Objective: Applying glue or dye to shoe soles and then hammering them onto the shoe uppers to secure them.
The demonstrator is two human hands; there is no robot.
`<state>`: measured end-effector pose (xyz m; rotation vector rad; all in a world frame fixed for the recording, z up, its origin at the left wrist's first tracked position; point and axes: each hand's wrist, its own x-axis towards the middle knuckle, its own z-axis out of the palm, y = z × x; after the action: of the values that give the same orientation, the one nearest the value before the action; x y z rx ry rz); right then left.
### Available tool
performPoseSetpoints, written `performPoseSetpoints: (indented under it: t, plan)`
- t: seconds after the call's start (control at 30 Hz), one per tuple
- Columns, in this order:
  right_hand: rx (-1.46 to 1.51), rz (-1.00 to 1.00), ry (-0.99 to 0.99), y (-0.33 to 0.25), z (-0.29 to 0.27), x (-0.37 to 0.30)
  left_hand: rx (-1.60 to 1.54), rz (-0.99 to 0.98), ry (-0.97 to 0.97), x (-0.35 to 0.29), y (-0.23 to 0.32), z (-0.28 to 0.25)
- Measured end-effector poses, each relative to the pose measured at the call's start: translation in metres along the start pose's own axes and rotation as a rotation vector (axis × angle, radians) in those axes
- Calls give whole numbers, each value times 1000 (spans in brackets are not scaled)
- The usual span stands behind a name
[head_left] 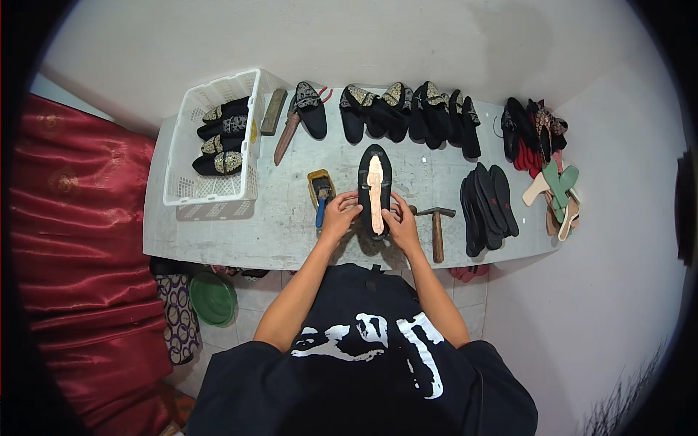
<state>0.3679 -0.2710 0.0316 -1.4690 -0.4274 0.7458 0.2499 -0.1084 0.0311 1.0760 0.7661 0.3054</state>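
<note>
Clamping grip on a black shoe [386, 176] (pale strip [375, 190] uppermost), left hand [341, 217] opposite right hand [402, 221].

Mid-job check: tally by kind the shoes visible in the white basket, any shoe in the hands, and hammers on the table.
Shoes in white basket: 4
Black shoe between left hand and right hand: 1
Hammer: 1
Total: 6

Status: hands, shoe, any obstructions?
Left hand and right hand holding shoe. Underside up, pale strip along it. Nothing visibly in the way; hammer lies right.
</note>
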Motion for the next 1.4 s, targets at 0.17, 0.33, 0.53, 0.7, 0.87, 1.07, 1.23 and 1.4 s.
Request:
performPoseSetpoints:
  t: [0.17, 0.33, 0.53, 0.7, 0.87, 1.07, 1.23, 1.4]
  plan:
    - [-192, -46, 85, -1, -5, 1, -57, -10, -29, -7, 6, 8]
    - [-48, -14, -16, 3, -13, 14, -39, 59, -73, 2, -2, 14]
    - [60, -14, -3, 4, -4, 10, 5, 105, -111, 10, 2, 11]
    - [-40, -66, 22, 4, 6, 0, 113, 70, -129, 8, 12, 3]
    - [-5, -22, 11, 4, 5, -1, 135, 99, -66, 4, 10, 10]
    - [-8, -100, -5, 3, 6, 4, 193, 141, -81, 9, 14, 9]
    - [-64, -153, 21, -1, 9, 11, 271, 189, -74, 18, 22, 16]
    - [-159, -155, -9, -3, 6, 11, 271, 160, -112, 15, 16, 11]
